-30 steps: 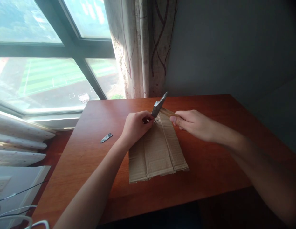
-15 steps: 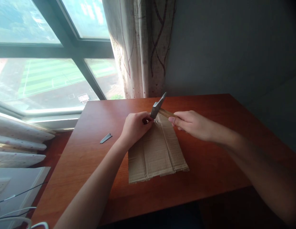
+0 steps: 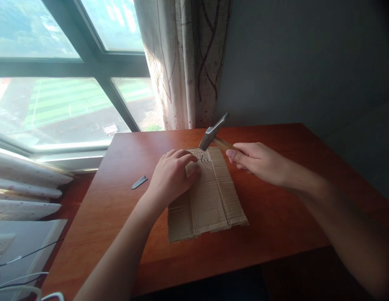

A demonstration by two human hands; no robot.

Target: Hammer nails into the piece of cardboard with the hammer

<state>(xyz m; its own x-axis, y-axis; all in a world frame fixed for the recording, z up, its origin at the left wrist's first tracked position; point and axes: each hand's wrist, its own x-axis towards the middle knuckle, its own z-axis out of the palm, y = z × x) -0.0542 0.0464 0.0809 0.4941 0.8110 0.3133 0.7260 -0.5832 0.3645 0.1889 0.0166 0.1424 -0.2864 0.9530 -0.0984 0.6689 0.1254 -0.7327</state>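
Note:
A flat piece of corrugated cardboard (image 3: 209,200) lies on the red-brown wooden table (image 3: 275,209). Several small nail heads (image 3: 201,156) show near its far edge. My left hand (image 3: 171,175) rests flat on the cardboard's left part, fingers stretched out, just short of the nails. My right hand (image 3: 257,161) grips the wooden handle of a hammer (image 3: 213,133). Its steel head hangs a little above the nails, tilted up to the right.
A few loose nails (image 3: 139,181) lie on the table to the left. A window and a patterned curtain (image 3: 188,62) stand behind the table, a grey wall to the right. White cables and a white surface sit at the lower left.
My left hand has let go of the nail it pinched and now lies flat on the cardboard. The hammer head has risen from the nails.

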